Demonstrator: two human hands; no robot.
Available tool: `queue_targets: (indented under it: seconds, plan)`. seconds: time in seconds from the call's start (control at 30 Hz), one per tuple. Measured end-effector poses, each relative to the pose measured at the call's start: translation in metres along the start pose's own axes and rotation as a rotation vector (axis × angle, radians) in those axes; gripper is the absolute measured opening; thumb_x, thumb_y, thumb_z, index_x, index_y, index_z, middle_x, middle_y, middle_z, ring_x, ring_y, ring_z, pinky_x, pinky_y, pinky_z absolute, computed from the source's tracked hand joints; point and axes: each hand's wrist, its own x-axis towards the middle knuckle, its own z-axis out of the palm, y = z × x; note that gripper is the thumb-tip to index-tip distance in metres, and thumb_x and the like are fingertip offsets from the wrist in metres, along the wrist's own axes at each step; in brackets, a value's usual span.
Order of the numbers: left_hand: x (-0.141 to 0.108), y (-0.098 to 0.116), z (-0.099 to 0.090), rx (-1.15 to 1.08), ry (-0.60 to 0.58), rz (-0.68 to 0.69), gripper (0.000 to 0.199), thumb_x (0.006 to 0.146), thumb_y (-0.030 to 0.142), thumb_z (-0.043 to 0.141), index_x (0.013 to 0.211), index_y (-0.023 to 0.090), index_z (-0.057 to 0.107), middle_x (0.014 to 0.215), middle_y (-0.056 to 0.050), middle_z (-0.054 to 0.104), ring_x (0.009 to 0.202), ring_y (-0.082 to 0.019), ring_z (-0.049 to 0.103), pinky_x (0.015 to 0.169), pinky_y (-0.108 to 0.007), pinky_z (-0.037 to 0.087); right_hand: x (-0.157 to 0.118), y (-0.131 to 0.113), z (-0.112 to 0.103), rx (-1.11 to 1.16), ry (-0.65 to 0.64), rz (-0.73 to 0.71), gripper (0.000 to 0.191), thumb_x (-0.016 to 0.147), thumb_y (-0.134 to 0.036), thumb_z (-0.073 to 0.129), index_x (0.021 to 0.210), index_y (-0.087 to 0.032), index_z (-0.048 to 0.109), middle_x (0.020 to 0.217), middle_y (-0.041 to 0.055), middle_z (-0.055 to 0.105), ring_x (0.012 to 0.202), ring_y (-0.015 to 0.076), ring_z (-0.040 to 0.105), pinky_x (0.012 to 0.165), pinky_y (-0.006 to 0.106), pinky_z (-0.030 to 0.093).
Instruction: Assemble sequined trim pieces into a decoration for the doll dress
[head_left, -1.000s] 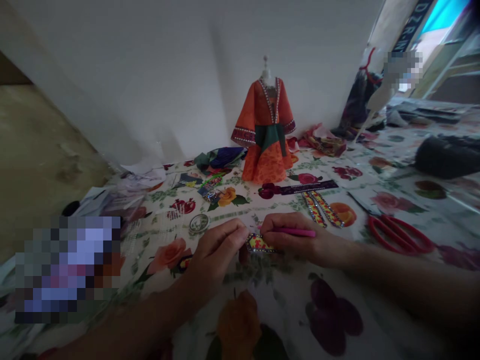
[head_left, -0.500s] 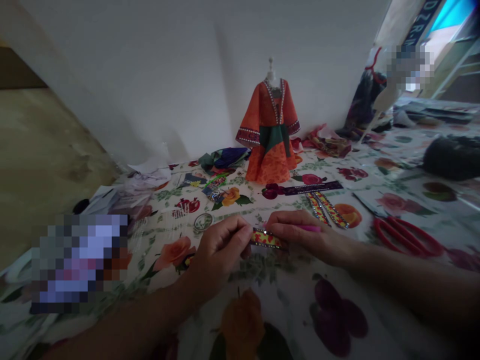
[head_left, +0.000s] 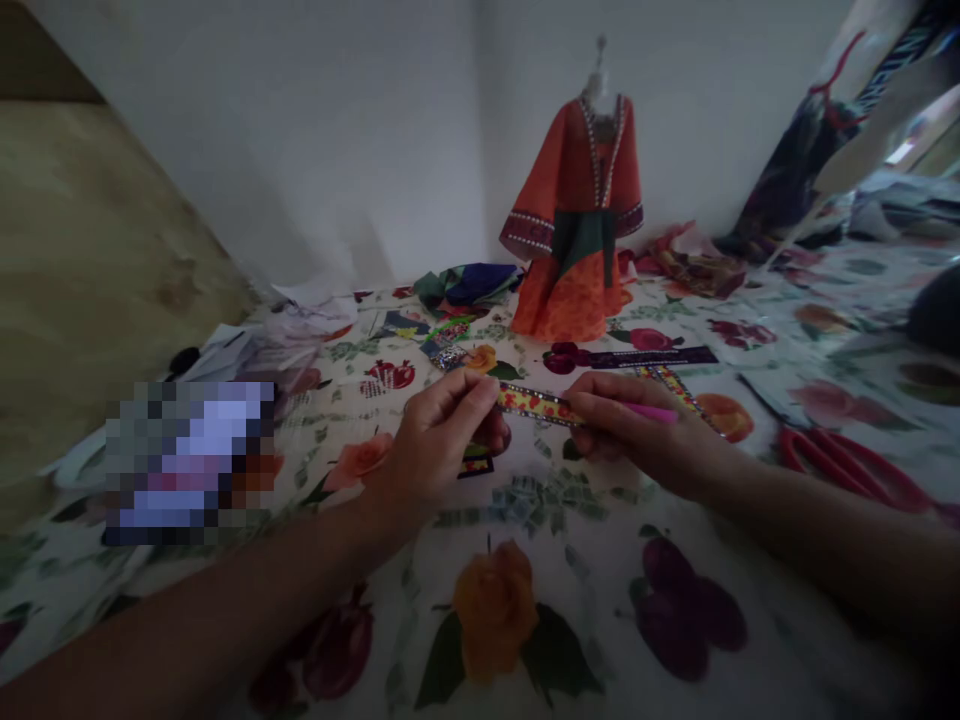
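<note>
A yellow and red patterned strip with shiny beaded edges (head_left: pixel 536 405) is stretched between both hands above the floral tablecloth (head_left: pixel 555 560). My left hand (head_left: pixel 446 430) pinches its left end between thumb and fingers. The right end is pinched in my right hand (head_left: pixel 630 425), which also has a slim pink tool (head_left: pixel 652 412) lying along its fingers. Below my left hand, a small dark-edged patterned piece (head_left: pixel 476 466) shows in part. Behind the hands, a dark purple trim strip (head_left: pixel 652 357) lies flat, with another yellow patterned strip (head_left: pixel 686 400) partly hidden by my right hand.
A small dress form in an orange and green dress (head_left: pixel 577 220) stands at the back. Red-handled scissors (head_left: pixel 855 470) lie at the right. Crumpled fabrics (head_left: pixel 469 285) rest along the wall. A blurred-out screen-like object (head_left: pixel 191 460) is at the left, near papers (head_left: pixel 225 355).
The view has shifted, so the table things appear displaced. My hands have moved farther apart, and more of the patterned strip shows between them. The small dark-edged piece now shows below my left hand.
</note>
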Motion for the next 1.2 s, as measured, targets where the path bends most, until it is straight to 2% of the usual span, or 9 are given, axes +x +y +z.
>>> queue_targets:
  seconds: [0.3,0.47,0.8,0.93,1.07,1.2]
  plan:
    - [0.007,0.001,0.001,-0.1,0.107,0.02,0.019,0.089,0.029,0.067,0.074,0.018,0.062,0.062,0.002,0.06,0.055,-0.009,0.059,0.054,-0.018,0.051,0.002,0.007,-0.004,0.089,0.063,-0.017,0.016,0.089,-0.04,0.073,0.086,-0.025,0.066,0.067,-0.0031,0.066,0.052,0.0078,0.056,0.044,0.018,0.037]
    - [0.01,0.003,0.0,-0.11,0.13,0.082,0.021,0.092,0.022,0.064,0.071,0.019,0.064,0.062,0.003,0.058,0.058,-0.009,0.058,0.057,-0.019,0.053,0.005,0.008,-0.006,0.149,0.066,-0.018,0.02,0.089,-0.042,0.072,0.089,-0.023,0.066,0.072,-0.0022,0.068,0.059,0.0089,0.063,0.044,0.016,0.04]
    - [0.011,0.001,-0.002,-0.093,0.144,0.099,0.021,0.092,0.027,0.067,0.072,0.024,0.067,0.065,0.002,0.057,0.063,-0.011,0.056,0.06,-0.022,0.052,0.007,0.006,-0.008,0.153,0.031,-0.023,0.022,0.089,-0.043,0.071,0.093,-0.023,0.064,0.075,-0.0009,0.068,0.062,0.0106,0.063,0.042,0.016,0.039]
    - [0.006,0.004,-0.001,-0.078,0.081,0.143,0.02,0.093,0.024,0.064,0.074,0.022,0.065,0.064,0.004,0.057,0.06,-0.01,0.057,0.059,-0.021,0.052,0.003,-0.001,-0.005,0.053,0.064,-0.012,0.03,0.089,-0.052,0.067,0.098,-0.023,0.066,0.084,0.0022,0.07,0.064,0.012,0.063,0.046,0.019,0.043]
    - [-0.006,0.01,0.003,0.016,-0.079,0.119,0.017,0.095,0.026,0.06,0.079,0.021,0.063,0.066,0.003,0.061,0.061,-0.011,0.059,0.059,-0.021,0.051,-0.001,-0.007,-0.003,-0.035,0.126,-0.001,0.03,0.089,-0.052,0.067,0.104,-0.026,0.068,0.102,0.0046,0.072,0.069,0.0139,0.063,0.053,0.024,0.048]
    - [-0.016,0.016,0.006,0.082,-0.245,0.12,0.019,0.099,0.026,0.054,0.082,0.02,0.06,0.067,0.002,0.059,0.059,-0.011,0.056,0.059,-0.023,0.05,-0.006,-0.01,0.0,-0.071,0.097,-0.07,0.029,0.091,-0.054,0.064,0.107,-0.031,0.069,0.113,0.0038,0.071,0.095,0.023,0.067,0.077,0.035,0.055]
